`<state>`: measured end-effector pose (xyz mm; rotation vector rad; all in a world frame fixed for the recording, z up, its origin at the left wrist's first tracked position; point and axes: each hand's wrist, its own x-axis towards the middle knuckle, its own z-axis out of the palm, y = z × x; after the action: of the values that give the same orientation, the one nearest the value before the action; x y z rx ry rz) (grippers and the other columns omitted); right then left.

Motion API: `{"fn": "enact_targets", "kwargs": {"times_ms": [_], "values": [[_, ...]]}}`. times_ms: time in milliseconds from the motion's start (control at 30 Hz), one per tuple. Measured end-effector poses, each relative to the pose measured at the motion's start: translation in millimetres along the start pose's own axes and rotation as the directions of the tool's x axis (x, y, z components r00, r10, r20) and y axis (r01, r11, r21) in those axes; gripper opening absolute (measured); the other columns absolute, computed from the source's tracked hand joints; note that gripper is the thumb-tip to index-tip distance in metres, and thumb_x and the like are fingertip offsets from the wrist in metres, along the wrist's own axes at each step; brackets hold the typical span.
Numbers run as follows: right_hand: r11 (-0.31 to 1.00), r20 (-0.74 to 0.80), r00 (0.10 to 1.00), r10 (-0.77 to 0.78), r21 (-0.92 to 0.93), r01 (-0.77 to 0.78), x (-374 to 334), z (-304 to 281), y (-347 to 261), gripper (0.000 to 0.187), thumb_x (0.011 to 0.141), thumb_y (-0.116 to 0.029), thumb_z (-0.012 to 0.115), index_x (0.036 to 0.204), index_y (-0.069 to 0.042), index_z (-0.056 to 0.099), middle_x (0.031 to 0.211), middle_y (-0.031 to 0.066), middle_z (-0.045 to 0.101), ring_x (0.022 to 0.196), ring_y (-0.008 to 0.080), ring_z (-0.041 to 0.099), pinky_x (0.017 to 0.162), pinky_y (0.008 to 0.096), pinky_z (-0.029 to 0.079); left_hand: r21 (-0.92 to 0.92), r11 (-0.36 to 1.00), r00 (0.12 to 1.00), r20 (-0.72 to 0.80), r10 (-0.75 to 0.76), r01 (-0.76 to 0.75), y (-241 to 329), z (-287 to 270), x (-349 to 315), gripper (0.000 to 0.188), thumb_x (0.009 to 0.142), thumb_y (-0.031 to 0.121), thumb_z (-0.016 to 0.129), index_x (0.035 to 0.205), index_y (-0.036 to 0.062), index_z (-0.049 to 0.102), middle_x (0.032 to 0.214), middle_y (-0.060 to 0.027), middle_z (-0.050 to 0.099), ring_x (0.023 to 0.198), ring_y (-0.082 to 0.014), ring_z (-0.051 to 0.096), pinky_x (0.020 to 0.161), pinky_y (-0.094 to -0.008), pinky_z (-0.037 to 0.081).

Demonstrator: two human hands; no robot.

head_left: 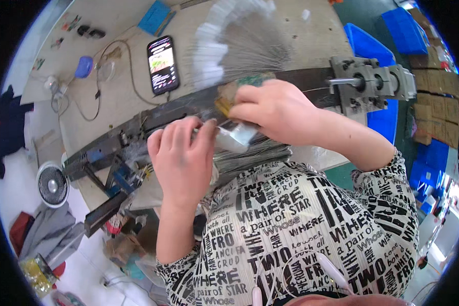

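My left hand [181,153] is closed, its thumb and forefinger pinched together over the dark metal bar [311,86]. Facing it, my right hand [280,109] has its fingertips drawn together; what each pinch holds is too small to make out. A whitish, partly see-through piece [241,136] shows just below the fingertips, beside a bundle of thin grey wires [255,162] near my body. By the right fingertips sits a small yellow piece [223,106]. Beyond the hands, many thin wires with white ends [209,56] lie spread like a fan, somewhat blurred.
A phone [163,65] with a lit screen lies left of the fan, near a cable [131,76]. Metal clamp blocks with a rod [364,81] stand at the bar's right end. Blue crates [375,46] and cartons [436,102] are at right; a round fan [52,184] is at left.
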<state>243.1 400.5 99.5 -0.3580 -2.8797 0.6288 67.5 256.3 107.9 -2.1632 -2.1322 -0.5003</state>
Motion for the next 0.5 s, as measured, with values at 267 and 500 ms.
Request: {"fn": "enact_targets", "kwargs": {"times_ms": [267,500], "values": [[0.994,-0.058,0.994,-0.09,0.058,0.094,44,18,-7,0.02,0.075,-0.011,0.068,0.094,-0.012,0.066,0.083,0.0027,0.062,0.075,0.0264,0.061,0.071,0.0395,0.049,-0.825,-0.349,0.523,0.555,-0.646,0.444,15,31,-60,0.041,0.093,0.017,0.063,0.126,0.0005,0.047,0.108,-0.0093,0.061,0.097,-0.0171,0.06,0.082,-0.0324,0.048],[0.994,0.047,0.999,-0.024,0.112,0.019,50,18,-2,0.017,0.075,-0.007,0.065,0.092,-0.01,0.066,0.086,0.0048,0.063,0.08,0.0293,0.062,0.072,0.0409,0.048,-0.641,-0.597,0.692,0.697,-0.189,0.483,28,35,-22,0.049,0.094,0.021,0.061,0.134,0.0,0.041,0.116,-0.0095,0.059,0.101,-0.0167,0.06,0.087,-0.0317,0.048]]}}
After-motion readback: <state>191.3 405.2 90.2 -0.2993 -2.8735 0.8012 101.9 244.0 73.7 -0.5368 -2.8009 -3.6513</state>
